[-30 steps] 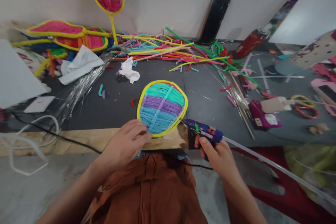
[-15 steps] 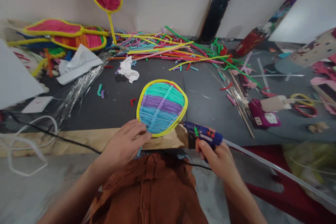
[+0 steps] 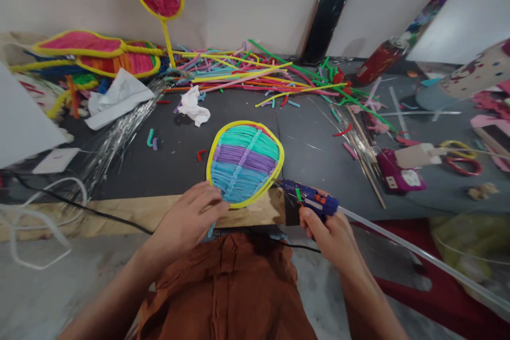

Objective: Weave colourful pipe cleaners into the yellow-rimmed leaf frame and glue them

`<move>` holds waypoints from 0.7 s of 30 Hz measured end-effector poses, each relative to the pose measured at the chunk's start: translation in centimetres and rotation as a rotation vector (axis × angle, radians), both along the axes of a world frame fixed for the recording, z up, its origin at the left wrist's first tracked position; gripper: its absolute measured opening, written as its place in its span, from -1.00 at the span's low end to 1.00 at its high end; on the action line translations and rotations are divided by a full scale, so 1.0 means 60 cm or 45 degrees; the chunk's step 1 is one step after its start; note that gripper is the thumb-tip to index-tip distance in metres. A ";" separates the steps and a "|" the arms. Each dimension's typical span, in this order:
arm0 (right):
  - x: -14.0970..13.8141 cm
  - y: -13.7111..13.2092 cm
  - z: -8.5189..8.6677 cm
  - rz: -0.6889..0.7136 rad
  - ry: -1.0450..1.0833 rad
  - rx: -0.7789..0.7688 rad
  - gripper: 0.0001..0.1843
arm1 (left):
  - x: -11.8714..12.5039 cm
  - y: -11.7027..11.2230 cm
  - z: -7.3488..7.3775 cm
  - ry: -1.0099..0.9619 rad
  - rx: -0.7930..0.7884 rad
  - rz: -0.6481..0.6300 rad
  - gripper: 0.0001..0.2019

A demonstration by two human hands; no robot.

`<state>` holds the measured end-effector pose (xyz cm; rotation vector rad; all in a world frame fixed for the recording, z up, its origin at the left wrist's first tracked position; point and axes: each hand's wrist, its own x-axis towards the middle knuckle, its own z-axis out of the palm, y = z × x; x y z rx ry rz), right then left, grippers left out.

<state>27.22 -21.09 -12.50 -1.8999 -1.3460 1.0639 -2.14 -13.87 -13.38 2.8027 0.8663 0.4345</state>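
A leaf-shaped pipe cleaner panel point(image 3: 245, 162) lies at the table's front edge, with a yellow rim and bands of teal, purple and blue crossed by a pale spine. Its lower left edge is gripped by my left hand point(image 3: 195, 212), fingers on top and the thumb near the rim. A blue stub pokes out below that hand. My right hand point(image 3: 329, 228) is wrapped round a blue hot glue gun point(image 3: 306, 196), whose nozzle points left at the panel's lower right rim. From the gun's back a long clear glue stick point(image 3: 414, 252) runs to the lower right.
Loose pipe cleaners point(image 3: 239, 71) are heaped along the wall. A phone point(image 3: 323, 26) leans there, beside a red can point(image 3: 380, 61). Crumpled tissue point(image 3: 194, 107), a purple box point(image 3: 394, 170) and finished pink-and-yellow pieces point(image 3: 83, 42) lie around. A black cord point(image 3: 99, 213) crosses the front left edge.
The glue gun's nozzle has shifted slightly up and right along the panel's yellow rim, my right hand moving with it. My left hand keeps its hold on the panel.
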 end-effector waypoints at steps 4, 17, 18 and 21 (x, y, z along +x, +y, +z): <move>0.001 -0.003 -0.005 -0.007 0.020 -0.007 -0.62 | 0.002 0.001 0.001 -0.037 0.000 0.003 -0.72; 0.001 0.001 -0.011 -0.082 0.042 0.016 -0.63 | 0.000 -0.001 -0.002 -0.030 0.009 0.007 -0.71; 0.001 0.001 -0.011 -0.089 0.052 0.014 -0.62 | 0.000 0.000 -0.002 -0.033 0.009 0.003 -0.72; 0.000 -0.003 -0.013 -0.114 0.099 -0.016 -0.53 | 0.000 0.001 -0.002 -0.030 0.014 -0.010 -0.72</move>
